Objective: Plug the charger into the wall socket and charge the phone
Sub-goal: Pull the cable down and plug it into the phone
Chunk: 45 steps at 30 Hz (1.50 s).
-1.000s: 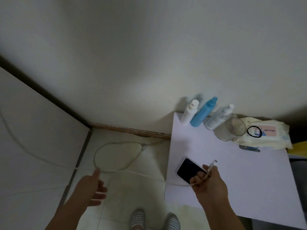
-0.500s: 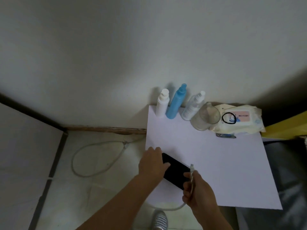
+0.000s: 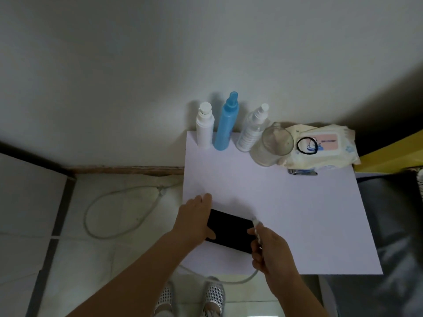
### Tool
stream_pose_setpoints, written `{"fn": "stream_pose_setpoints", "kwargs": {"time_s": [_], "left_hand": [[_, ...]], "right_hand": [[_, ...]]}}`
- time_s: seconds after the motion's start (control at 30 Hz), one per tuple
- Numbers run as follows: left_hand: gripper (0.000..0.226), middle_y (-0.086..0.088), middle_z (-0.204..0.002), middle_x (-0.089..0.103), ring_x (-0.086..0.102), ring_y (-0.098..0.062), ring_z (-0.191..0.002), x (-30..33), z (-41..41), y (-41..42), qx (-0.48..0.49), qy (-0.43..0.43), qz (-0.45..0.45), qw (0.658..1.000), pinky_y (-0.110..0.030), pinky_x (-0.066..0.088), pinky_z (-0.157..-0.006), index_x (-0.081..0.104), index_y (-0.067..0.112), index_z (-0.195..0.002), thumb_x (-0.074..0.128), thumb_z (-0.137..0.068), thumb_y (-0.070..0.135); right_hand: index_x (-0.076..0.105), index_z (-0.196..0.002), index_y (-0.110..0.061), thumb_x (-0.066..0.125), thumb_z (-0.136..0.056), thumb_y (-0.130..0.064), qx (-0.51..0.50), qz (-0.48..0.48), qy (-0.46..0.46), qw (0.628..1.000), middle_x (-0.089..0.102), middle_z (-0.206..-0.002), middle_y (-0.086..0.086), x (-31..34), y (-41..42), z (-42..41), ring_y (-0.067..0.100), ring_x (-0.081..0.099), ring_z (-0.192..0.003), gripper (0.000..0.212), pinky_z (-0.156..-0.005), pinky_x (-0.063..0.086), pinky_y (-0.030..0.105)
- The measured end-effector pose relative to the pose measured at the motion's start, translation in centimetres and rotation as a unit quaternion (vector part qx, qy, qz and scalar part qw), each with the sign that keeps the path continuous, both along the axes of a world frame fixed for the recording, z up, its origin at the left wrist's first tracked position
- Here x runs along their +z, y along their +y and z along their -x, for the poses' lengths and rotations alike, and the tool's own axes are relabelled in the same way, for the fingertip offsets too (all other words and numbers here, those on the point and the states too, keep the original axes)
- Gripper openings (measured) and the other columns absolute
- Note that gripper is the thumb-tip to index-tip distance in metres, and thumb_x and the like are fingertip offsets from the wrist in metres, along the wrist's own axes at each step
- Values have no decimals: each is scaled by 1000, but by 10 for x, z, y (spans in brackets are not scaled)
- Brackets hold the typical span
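A black phone (image 3: pixel 231 232) lies flat near the front left of the white table (image 3: pixel 286 202). My left hand (image 3: pixel 194 221) grips its left end, thumb on the screen. My right hand (image 3: pixel 271 250) pinches the white charging cable (image 3: pixel 238 280) just behind its connector (image 3: pixel 256 221), which sits at the phone's right end. The cable drops from this hand over the table's front edge and runs left behind my forearm. No wall socket or charger plug is in view.
Against the wall stand a white bottle (image 3: pixel 204 126), a blue spray bottle (image 3: pixel 226 124) and a clear bottle (image 3: pixel 251 130). A glass cup (image 3: pixel 271 146), a wipes pack (image 3: pixel 320 145) with a black hair tie (image 3: pixel 307 145) and nail clippers (image 3: pixel 302 172) lie at back right. A hose (image 3: pixel 119 207) loops on the floor.
My left hand came from over the floor onto the phone's left end. My right hand shifted the cable connector to the phone's right end. The view swung right.
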<state>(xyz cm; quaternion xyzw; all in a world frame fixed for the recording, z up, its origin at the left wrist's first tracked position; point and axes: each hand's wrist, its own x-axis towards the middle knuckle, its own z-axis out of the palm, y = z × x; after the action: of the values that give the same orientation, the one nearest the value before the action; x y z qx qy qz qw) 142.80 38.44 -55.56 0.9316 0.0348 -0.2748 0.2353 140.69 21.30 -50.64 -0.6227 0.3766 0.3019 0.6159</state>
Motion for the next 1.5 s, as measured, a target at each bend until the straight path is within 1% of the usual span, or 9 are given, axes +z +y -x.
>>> {"fn": "stream_pose_setpoints", "kwargs": {"time_s": [0.1, 0.2, 0.27, 0.43, 0.6, 0.7, 0.87, 1.07, 1.5], "left_hand": [[37, 6, -71, 49, 50, -10, -64, 11, 3, 17, 137, 15, 170, 976, -17, 36, -50, 43, 23, -71, 76, -63, 9], [26, 6, -66, 58, 58, 1, -52, 22, 10, 31, 269, 7, 305, 914, -6, 43, -45, 57, 25, -67, 73, -69, 4], [23, 8, -65, 64, 61, 5, -54, 27, 16, 38, 330, -9, 362, 872, -7, 48, -49, 64, 27, -69, 69, -76, 6], [23, 7, -65, 74, 69, -7, -64, 34, 20, 62, 391, -24, 442, 807, -15, 53, -55, 73, 22, -72, 57, -85, 13], [20, 1, -70, 76, 71, -12, -68, 44, 19, 83, 418, -15, 499, 759, -19, 56, -56, 75, 16, -75, 60, -76, 30], [25, 3, -70, 76, 72, -11, -69, 48, 17, 88, 438, -6, 522, 732, -20, 56, -54, 76, 19, -72, 55, -83, 26], [22, 1, -73, 77, 72, -13, -72, 54, 14, 89, 451, -2, 539, 711, -22, 57, -55, 76, 19, -71, 59, -72, 34], [24, 1, -69, 76, 72, -13, -68, 56, 14, 92, 462, -11, 546, 699, -21, 57, -54, 75, 17, -69, 59, -69, 34], [21, 1, -66, 74, 70, -13, -64, 60, 12, 89, 447, 14, 522, 726, -20, 55, -50, 69, 11, -77, 54, -84, 25]], "right_hand": [[64, -79, -6, 44, -95, -20, 17, 20, -25, 999, 39, -44, 0, 3, -3, -2, 9, 27, -37, 29, -38, 22, 21], [62, -76, -8, 45, -93, -13, 42, 45, -48, 997, 44, -40, -1, 7, -6, -7, 9, 30, -35, 25, -35, 25, 19], [64, -76, -9, 47, -93, -13, 64, 63, -57, 994, 49, -42, 0, 9, -6, -10, 8, 34, -35, 25, -36, 28, 19], [68, -72, -12, 56, -90, -15, 158, 118, -98, 976, 58, -56, 2, 17, -5, -19, 10, 40, -44, 22, -42, 32, 19], [69, -65, -22, 61, -86, -17, 254, 139, -149, 945, 59, -41, -10, 35, 5, -28, -3, 47, -32, 23, -37, 32, 8], [71, -67, -19, 61, -85, -14, 271, 107, -158, 943, 57, -37, -14, 46, 11, -31, -5, 47, -32, 21, -34, 29, 3], [70, -61, -25, 60, -85, -13, 263, 93, -182, 943, 54, -36, -12, 57, 18, -34, -2, 45, -32, 28, -35, 30, 3], [72, -62, -20, 60, -85, -12, 242, 88, -196, 946, 50, -35, -10, 61, 19, -34, 0, 40, -32, 28, -34, 30, 6], [69, -61, -26, 57, -87, -18, 407, 85, -176, 892, 53, -36, -15, 69, 15, -43, -1, 44, -36, 30, -38, 34, 4]]}}
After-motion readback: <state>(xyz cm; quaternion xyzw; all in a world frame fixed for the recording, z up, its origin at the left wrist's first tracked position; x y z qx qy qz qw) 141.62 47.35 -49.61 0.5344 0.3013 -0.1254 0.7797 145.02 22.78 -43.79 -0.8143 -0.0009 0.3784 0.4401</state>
